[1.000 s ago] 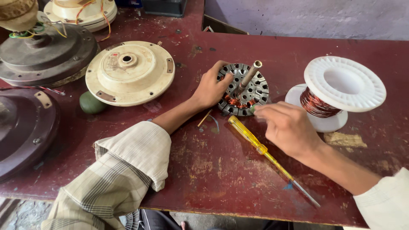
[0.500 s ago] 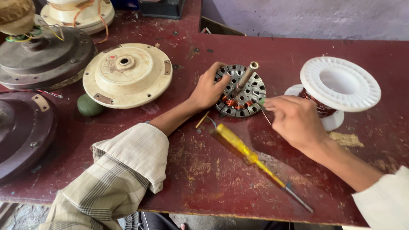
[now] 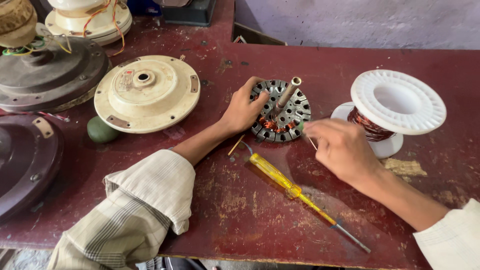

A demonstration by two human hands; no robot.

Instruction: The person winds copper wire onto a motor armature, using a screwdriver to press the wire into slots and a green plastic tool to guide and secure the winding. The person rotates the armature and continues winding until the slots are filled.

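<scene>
Right hand point(image 3: 345, 150) fingertips hide pinch, probably thin wire | left hand point(image 3: 242, 111) spread, gripping stator point(image 3: 281, 111) | screwdriver point(image 3: 300, 192) just below.

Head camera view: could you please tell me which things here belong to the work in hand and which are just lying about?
In hand:
- stator, steadied by the left hand
- right hand pinching something thin at its rim
- spool of copper wire, beside the right hand

Lying about:
- yellow screwdriver
- cream fan cover
- dark fan housing
- green ball
</scene>
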